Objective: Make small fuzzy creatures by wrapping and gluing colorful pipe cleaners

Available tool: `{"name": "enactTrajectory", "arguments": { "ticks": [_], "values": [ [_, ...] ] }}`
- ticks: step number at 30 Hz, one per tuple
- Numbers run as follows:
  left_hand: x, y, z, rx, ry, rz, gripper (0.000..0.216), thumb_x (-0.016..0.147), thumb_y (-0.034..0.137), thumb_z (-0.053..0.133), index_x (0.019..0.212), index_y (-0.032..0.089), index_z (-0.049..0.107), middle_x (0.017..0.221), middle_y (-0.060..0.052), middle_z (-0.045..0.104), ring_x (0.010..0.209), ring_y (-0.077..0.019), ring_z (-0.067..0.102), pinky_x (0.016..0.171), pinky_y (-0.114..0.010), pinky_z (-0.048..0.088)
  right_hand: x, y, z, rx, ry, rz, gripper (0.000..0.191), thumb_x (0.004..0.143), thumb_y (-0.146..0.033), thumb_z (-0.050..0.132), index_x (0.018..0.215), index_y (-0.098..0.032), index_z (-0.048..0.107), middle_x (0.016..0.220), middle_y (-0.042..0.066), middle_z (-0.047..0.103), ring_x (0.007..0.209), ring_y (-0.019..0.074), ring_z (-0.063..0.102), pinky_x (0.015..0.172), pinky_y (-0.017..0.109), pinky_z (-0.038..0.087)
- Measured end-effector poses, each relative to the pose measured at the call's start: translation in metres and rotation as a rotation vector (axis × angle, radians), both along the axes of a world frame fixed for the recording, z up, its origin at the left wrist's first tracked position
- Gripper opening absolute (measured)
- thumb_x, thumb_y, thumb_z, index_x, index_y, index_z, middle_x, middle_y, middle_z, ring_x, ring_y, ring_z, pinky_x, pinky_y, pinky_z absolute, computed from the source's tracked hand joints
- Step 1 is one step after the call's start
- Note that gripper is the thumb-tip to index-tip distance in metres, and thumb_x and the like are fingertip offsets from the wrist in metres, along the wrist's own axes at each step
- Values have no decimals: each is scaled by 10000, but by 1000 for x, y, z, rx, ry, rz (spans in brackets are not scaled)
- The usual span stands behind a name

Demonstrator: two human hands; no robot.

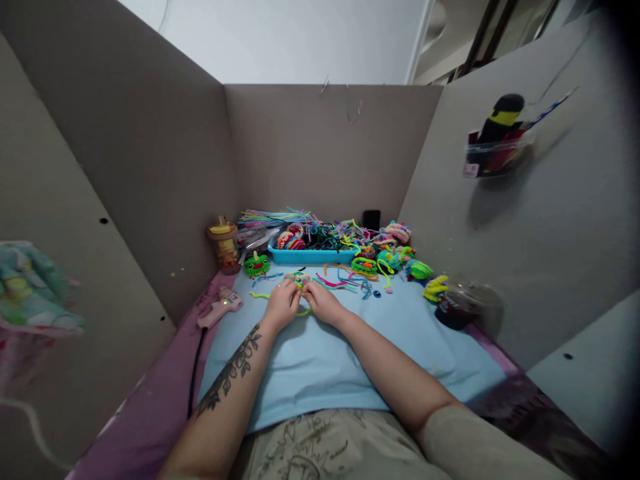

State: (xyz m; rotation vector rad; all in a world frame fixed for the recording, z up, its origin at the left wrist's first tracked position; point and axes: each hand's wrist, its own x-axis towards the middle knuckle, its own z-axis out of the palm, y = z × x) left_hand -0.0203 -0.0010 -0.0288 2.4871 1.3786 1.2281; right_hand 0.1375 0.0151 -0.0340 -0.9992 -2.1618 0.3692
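Note:
My left hand [283,303] and my right hand [323,303] meet over the light blue cloth [320,367], fingertips close together. Both are closed on a small multicoloured pipe cleaner piece [299,277], which shows just beyond the fingers; its lower part is hidden by them. A yellow-green pipe cleaner [260,295] lies left of my left hand, and another yellow-green end sticks out below the fingertips. Right of my right hand, loose pink and blue pipe cleaner lengths [333,283] are scattered on the cloth. A green pipe cleaner figure [257,265] sits beyond my left hand.
A blue tray [313,256] heaped with pipe cleaners stands at the back. Fuzzy pipe cleaner figures [395,257] line the right. A pink glue gun [223,307] and a lidded cup [223,247] are at left; a dark tub [453,308] stands right. Grey panels [330,147] enclose the table.

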Motion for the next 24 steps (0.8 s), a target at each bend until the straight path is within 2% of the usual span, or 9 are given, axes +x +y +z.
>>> {"name": "enactTrajectory", "arguments": {
  "ticks": [4,8,13,17,24],
  "values": [
    [2,3,-2,-56,-93,-10,212,838,194,414,640,189,490,703,-35,517,722,-174,496,661,-290,403,-2,-4,3,137,-247,-138,85,879,-172,437,890,-178,520,882,66,587,749,175,516,605,263,342],
    [3,8,-3,-161,-223,-57,221,810,208,401,597,186,456,642,-10,494,668,-155,473,636,-273,388,-2,-6,5,302,-358,-209,148,895,-184,422,937,-162,562,934,107,611,840,215,515,653,292,350],
    [3,8,-2,-346,-418,-155,196,773,262,417,598,181,452,596,9,460,612,-138,434,586,-260,365,-1,-6,4,473,-351,-222,202,903,-187,404,913,-178,606,908,105,629,867,238,477,742,333,338],
    [3,2,2,-440,-502,-235,195,777,281,428,611,179,442,588,24,441,588,-123,413,571,-253,362,0,-7,3,506,-310,-229,216,902,-188,406,902,-189,623,908,94,637,871,237,465,774,344,325],
    [4,-1,6,-423,-428,-210,254,834,317,405,651,163,491,618,19,487,620,-119,445,602,-240,376,0,-6,1,515,-238,-259,192,893,-189,426,887,-172,617,844,100,624,847,229,495,736,329,363]
  ]
}}
